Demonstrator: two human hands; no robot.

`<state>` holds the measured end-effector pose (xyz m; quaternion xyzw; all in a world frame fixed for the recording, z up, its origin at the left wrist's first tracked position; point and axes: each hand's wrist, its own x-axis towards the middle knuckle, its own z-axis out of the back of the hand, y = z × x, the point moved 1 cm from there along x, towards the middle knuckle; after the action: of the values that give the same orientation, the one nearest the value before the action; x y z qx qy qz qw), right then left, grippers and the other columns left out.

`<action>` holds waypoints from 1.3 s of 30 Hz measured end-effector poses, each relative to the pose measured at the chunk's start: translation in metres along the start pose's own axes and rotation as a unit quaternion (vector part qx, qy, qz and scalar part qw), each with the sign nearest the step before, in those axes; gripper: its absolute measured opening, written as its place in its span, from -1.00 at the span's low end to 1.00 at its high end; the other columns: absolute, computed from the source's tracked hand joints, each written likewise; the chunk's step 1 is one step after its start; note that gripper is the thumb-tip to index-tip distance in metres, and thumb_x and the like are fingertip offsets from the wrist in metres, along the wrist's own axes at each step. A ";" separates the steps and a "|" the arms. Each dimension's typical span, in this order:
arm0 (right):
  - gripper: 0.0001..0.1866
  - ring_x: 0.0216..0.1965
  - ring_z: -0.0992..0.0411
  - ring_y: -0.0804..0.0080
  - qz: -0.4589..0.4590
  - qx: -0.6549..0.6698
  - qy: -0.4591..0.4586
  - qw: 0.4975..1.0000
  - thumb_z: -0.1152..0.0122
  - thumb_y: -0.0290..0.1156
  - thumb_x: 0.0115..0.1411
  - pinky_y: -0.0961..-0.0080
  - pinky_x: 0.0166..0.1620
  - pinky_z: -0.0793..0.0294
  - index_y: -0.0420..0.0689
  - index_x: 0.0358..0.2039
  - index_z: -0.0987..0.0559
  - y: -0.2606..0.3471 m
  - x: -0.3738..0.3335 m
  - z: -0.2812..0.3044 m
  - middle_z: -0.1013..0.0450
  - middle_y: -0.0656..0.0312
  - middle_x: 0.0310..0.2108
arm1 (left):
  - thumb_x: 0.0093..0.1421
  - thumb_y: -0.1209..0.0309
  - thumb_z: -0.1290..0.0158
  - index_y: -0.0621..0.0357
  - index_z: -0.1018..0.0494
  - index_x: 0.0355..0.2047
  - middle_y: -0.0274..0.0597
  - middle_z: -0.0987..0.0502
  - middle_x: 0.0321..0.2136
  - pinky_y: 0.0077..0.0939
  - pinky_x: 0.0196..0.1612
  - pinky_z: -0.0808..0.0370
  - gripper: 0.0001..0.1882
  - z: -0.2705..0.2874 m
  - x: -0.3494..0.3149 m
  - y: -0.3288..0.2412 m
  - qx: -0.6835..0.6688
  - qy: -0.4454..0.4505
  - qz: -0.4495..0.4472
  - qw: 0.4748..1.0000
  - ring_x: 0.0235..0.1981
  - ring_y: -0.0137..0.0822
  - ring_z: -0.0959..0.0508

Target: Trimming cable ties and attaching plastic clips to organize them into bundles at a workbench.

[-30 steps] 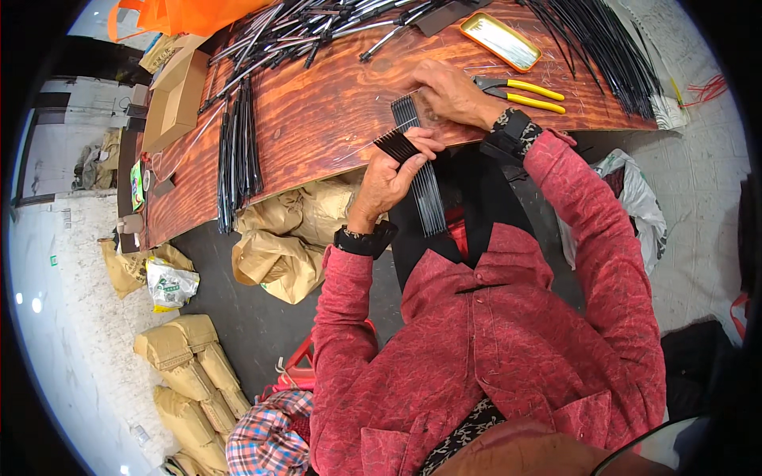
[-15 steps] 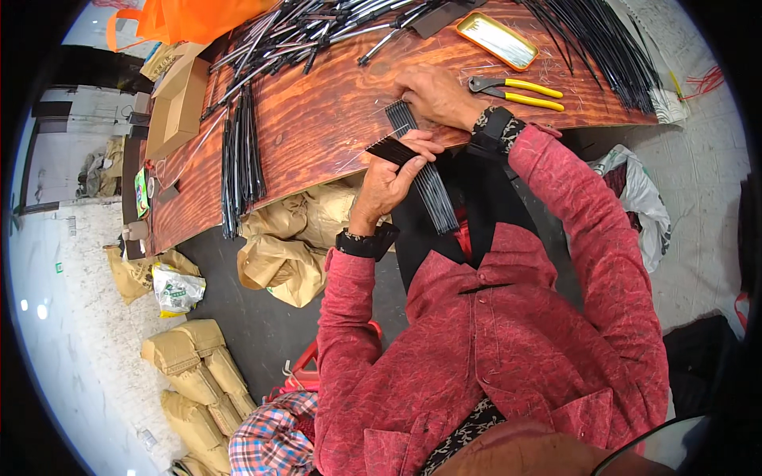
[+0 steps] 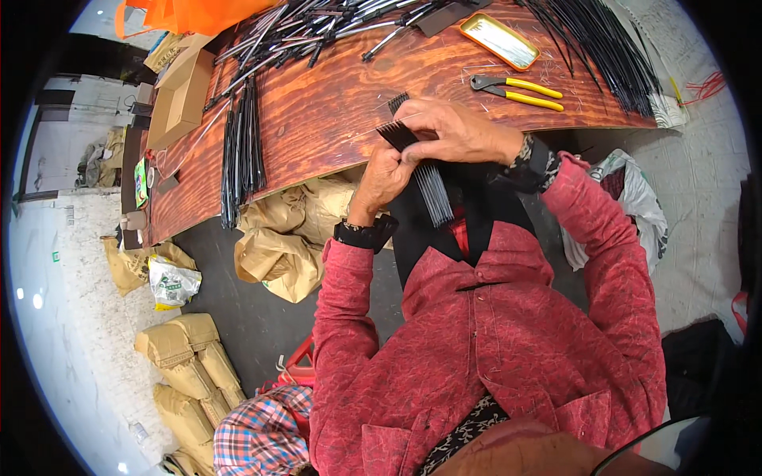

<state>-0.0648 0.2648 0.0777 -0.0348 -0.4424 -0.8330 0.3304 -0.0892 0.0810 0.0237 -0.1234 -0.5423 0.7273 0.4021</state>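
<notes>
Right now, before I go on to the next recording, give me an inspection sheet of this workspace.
Surface: wooden table, reddish grain, bare in the middle.
Job's things: bundle of thin black strips at the table's near edge, held in both hands.
Clutter: black rods, yellow-handled pliers, yellow tray, cardboard box.
Hands: left hand and right hand both grip the bundle.
Cables: nothing seen.
Surroundings: brown paper sacks under the table, more on the floor.
</notes>
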 end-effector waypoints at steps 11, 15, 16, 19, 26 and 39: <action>-0.78 -0.32 -0.54 0.46 -0.056 0.094 -0.144 0.984 -0.21 -0.31 0.24 0.48 -0.25 -0.49 -0.22 -0.29 -0.60 0.055 0.006 0.062 -0.57 0.21 -0.40 | 0.32 0.37 -0.05 0.35 -0.49 -0.15 -0.07 -0.57 -0.25 -0.41 -0.13 -0.47 -0.75 0.010 0.024 -0.052 -0.078 -0.052 -0.024 0.995 -0.22 -0.26 -0.56; -0.84 -0.25 -0.57 0.51 -0.040 0.288 -0.178 0.940 -0.14 -0.40 0.31 0.55 -0.16 -0.57 -0.23 -0.22 -0.58 0.065 0.006 0.094 -0.61 0.20 -0.27 | 0.32 0.43 -0.02 0.38 -0.48 -0.20 -0.11 -0.58 -0.35 -0.44 -0.20 -0.48 -0.79 -0.015 0.020 -0.073 -0.050 -0.081 -0.070 0.993 -0.32 -0.33 -0.56; -0.83 -0.24 -0.57 0.48 -0.056 0.296 -0.166 0.939 -0.12 -0.39 0.32 0.54 -0.15 -0.58 -0.22 -0.19 -0.56 0.065 0.002 0.089 -0.60 0.18 -0.27 | 0.33 0.46 0.01 0.38 -0.48 -0.21 -0.13 -0.58 -0.38 -0.46 -0.22 -0.49 -0.81 -0.022 0.017 -0.069 -0.074 -0.074 -0.030 0.994 -0.36 -0.35 -0.56; -0.81 -0.23 -0.58 0.44 -0.085 0.311 -0.138 0.937 -0.09 -0.36 0.35 0.52 -0.15 -0.59 -0.21 -0.14 -0.53 0.062 -0.010 0.070 -0.59 0.14 -0.27 | 0.33 0.52 0.05 0.36 -0.48 -0.24 -0.16 -0.57 -0.43 -0.47 -0.24 -0.49 -0.85 -0.050 0.006 -0.067 -0.060 -0.085 0.012 0.995 -0.38 -0.39 -0.55; -0.75 -0.41 -0.49 0.52 -0.097 0.663 -0.117 0.733 -0.04 -0.23 0.38 0.59 -0.31 -0.54 -0.17 -0.16 -0.48 0.019 -0.036 0.029 -0.48 0.28 -0.40 | 0.31 0.44 -0.02 0.33 -0.47 -0.24 -0.16 -0.56 -0.42 -0.44 -0.21 -0.48 -0.84 -0.071 0.007 -0.035 -0.099 -0.013 0.053 0.994 -0.37 -0.34 -0.54; -0.72 -0.54 -0.42 0.63 -0.162 0.637 -0.155 0.737 0.00 -0.18 0.40 0.64 -0.41 -0.48 -0.15 -0.25 -0.48 0.020 -0.057 0.041 -0.43 0.35 -0.50 | 0.18 0.29 -0.15 0.18 -0.52 -0.05 0.01 -0.59 -0.22 -0.18 0.00 -0.47 -0.65 0.093 0.139 0.058 0.394 -0.093 -0.035 0.914 -0.11 0.01 -0.57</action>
<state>-0.0185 0.3178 0.0973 0.1276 -0.9139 -0.3804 0.0618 -0.2627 0.1116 0.0439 0.1319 -0.2503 0.8758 0.3911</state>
